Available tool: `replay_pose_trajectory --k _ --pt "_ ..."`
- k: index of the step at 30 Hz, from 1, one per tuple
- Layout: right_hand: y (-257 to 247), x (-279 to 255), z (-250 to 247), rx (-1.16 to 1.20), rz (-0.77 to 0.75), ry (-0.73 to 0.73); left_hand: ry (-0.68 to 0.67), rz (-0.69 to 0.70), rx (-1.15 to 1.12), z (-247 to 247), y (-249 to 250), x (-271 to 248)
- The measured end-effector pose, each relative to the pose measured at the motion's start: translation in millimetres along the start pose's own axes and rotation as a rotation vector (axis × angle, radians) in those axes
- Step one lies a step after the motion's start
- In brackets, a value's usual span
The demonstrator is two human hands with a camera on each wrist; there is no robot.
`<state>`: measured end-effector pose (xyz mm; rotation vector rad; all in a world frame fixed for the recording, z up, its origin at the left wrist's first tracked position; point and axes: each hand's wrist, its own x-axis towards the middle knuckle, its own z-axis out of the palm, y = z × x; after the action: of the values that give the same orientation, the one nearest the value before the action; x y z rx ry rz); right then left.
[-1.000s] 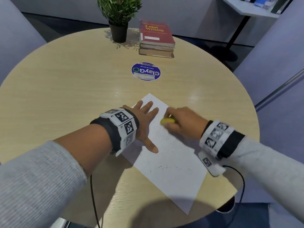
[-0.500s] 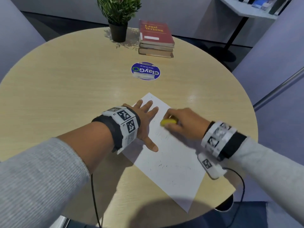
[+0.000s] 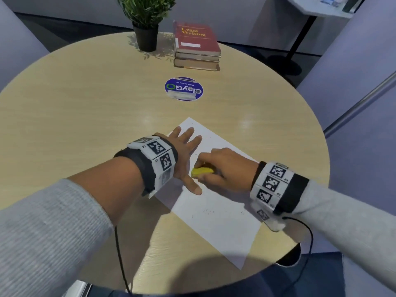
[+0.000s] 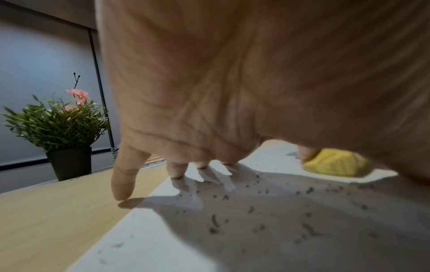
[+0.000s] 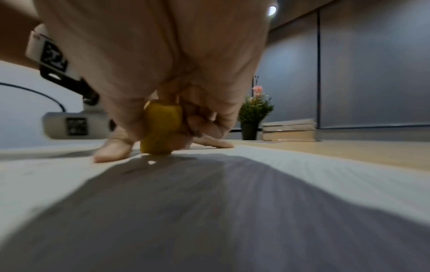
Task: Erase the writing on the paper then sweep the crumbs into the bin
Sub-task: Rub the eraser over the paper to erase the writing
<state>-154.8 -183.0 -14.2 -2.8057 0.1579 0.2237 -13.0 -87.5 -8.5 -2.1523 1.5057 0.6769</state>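
A white sheet of paper (image 3: 218, 213) lies slanted on the round wooden table (image 3: 85, 116). My left hand (image 3: 184, 155) presses flat on the sheet's upper left part, fingers spread. My right hand (image 3: 216, 168) pinches a yellow eraser (image 3: 202, 171) and holds it down on the paper beside the left thumb. The right wrist view shows the eraser (image 5: 161, 128) standing on the sheet between thumb and fingers. Dark eraser crumbs (image 4: 267, 208) are strewn over the paper (image 4: 163, 239) under the left palm, and more crumbs (image 3: 205, 212) lie lower on the sheet. No bin is in view.
A potted plant (image 3: 145, 24) and a stack of books (image 3: 196, 48) stand at the table's far edge. A round blue sticker (image 3: 183, 88) lies in the middle. A black cable (image 3: 308, 239) hangs off the right wrist past the table's near right edge.
My right hand has drawn the eraser down and slightly left along the paper, closer to the left thumb. The left hand stays pressed on the sheet.
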Motion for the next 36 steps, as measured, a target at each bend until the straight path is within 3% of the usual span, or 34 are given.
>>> replay_pose_trajectory --k 3,7,8,11,16,20,24,29,33,36 --pt "29 8 -17 -0.029 0.206 0.141 0.001 -0.005 -0.01 0 1 -2" --pt "-2 -5 1 0.01 0.014 0.005 -0.004 -0.005 -0.012 2 0 -1" --pt "3 -5 -3 0.02 0.034 0.022 -0.002 -0.004 -0.017 1 0 -1" --pt "32 5 -22 0.031 0.241 0.144 0.001 -0.001 -0.039 1 1 -3" --pt "-3 -12 -6 0.051 0.023 -0.012 -0.005 -0.003 -0.027 1 1 -2" --pt "37 1 -23 0.013 0.281 0.175 -0.016 -0.011 -0.038 -2 5 -7" --pt "-12 -13 0 0.059 0.033 0.014 -0.011 -0.004 -0.024 -1 4 -6" --pt "31 -1 -21 0.019 0.269 0.204 -0.024 -0.005 -0.043 -1 4 -7" --pt "-12 -13 0 0.059 0.016 0.039 -0.023 -0.008 -0.031 -2 4 -8" --pt "27 1 -20 -0.016 0.27 0.189 -0.025 -0.009 -0.048 -2 3 -7"
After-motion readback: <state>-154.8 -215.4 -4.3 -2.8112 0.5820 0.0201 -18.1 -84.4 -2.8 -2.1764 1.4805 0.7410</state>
